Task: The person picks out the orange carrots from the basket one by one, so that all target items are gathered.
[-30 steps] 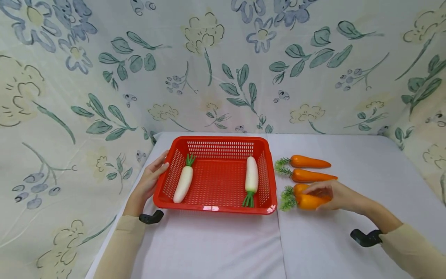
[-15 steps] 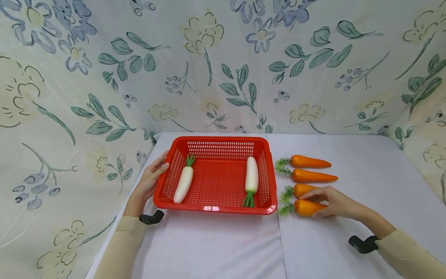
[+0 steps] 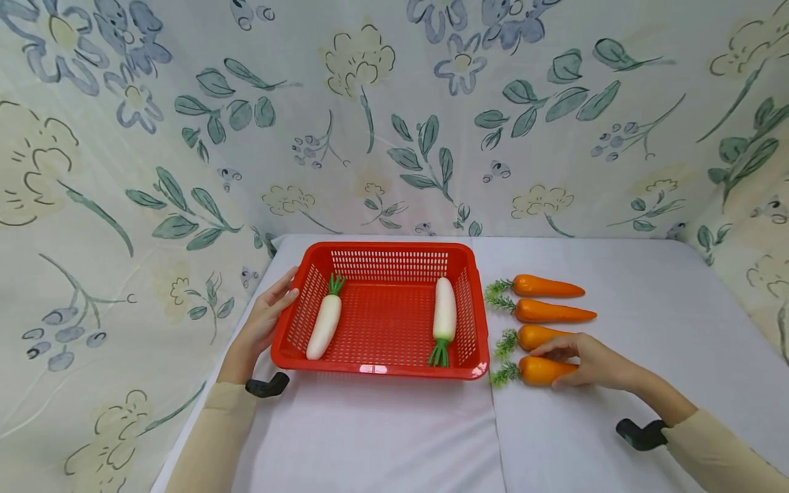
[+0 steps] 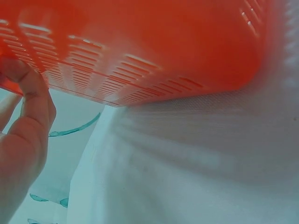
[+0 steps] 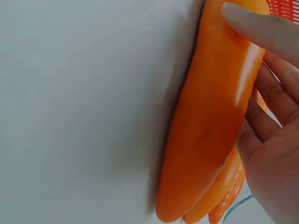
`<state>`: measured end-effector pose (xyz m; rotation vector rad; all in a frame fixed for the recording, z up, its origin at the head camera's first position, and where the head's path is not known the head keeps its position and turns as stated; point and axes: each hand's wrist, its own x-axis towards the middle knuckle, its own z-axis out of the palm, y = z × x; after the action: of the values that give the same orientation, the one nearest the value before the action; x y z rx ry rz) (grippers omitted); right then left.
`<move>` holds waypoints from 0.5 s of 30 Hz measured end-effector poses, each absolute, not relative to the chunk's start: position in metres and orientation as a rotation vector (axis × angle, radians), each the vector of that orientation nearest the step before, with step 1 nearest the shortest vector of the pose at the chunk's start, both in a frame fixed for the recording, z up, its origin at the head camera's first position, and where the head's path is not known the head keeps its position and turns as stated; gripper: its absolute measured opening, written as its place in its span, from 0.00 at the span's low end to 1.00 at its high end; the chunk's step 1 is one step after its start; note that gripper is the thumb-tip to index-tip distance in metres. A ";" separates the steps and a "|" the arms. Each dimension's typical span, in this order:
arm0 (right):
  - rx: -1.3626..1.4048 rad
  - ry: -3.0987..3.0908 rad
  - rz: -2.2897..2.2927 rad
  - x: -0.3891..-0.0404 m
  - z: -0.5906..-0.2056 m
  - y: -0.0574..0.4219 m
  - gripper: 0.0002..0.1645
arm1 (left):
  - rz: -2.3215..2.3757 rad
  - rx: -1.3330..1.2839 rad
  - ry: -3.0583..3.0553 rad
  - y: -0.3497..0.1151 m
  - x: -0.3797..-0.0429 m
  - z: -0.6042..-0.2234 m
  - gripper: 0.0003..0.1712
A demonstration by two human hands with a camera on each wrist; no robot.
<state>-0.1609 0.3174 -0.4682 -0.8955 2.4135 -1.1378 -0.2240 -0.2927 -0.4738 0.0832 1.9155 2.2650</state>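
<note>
A red plastic basket (image 3: 407, 372) with perforated walls stands on the white cloth. My left hand (image 3: 265, 313) grips its left side, thumb at the rim; the left wrist view shows the fingers (image 4: 32, 91) curled at the basket's edge. Inside, a white radish (image 3: 324, 326) lies at the left and another white radish (image 3: 444, 311) at the right, its green stalks toward me. Right of the basket, my right hand (image 3: 594, 361) holds the nearest carrot (image 3: 542, 371) between thumb and fingers. In the right wrist view the thumb (image 5: 261, 30) lies across this carrot, which rests on the cloth.
Beyond it, a third carrot (image 3: 537, 337), partly hidden by my hand, a longer carrot (image 3: 551, 311) and the farthest carrot (image 3: 548, 286) lie in a row, leafy tops toward the basket. A floral curtain (image 3: 394, 123) hangs behind the table (image 3: 376, 438).
The nearest carrot has come down from overlapping its neighbour to lie beside it, closer to me, my right hand moving with it. The left hand and basket have stayed put.
</note>
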 end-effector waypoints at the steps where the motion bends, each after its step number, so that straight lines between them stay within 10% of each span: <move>1: -0.913 2.412 -1.142 -0.161 -0.469 0.318 0.27 | 2.266 0.082 1.916 -0.293 -0.224 -0.474 0.34; 15: -0.887 2.390 -1.266 -0.167 -0.467 0.337 0.24 | 2.255 0.086 1.914 -0.294 -0.224 -0.474 0.34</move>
<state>-0.1665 0.3367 -0.4668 -0.8868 2.3896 -1.2662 -0.2244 -0.2940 -0.4741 0.0863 1.9140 2.2553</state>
